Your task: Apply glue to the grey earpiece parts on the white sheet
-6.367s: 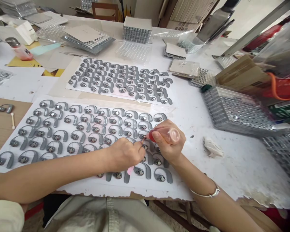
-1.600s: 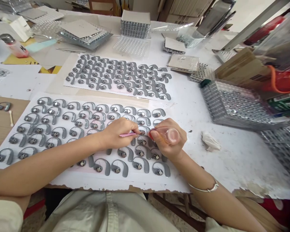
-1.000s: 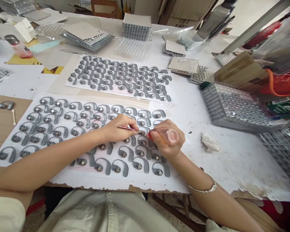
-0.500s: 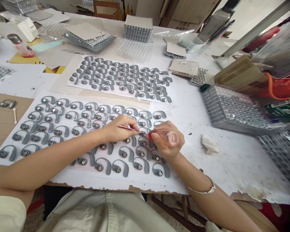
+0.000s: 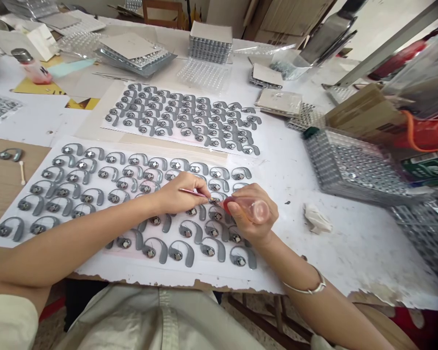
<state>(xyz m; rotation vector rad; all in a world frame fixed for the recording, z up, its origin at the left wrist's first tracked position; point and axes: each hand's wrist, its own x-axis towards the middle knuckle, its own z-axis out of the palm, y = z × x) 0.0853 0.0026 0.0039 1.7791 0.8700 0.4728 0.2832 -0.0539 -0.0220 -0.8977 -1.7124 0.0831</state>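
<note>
My left hand (image 5: 177,195) pinches a slim pink pick (image 5: 191,192) between thumb and fingers, its point on the metal hub of a grey ear-hook piece (image 5: 214,200) on the white sheet (image 5: 204,278). My right hand (image 5: 250,218) pinches a clear squeeze bottle (image 5: 258,211), its red nozzle (image 5: 227,204) just beside that hub. Caution: excess squeeze pressure could flood the hub; a slipped pick could displace neighbouring pieces.

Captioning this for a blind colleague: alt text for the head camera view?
The left hand touches a thin pink tool to a grey hook-shaped earpiece, one of many in rows on a white sheet, while the right hand holds a clear, red-tipped squeeze bottle beside it.
</note>
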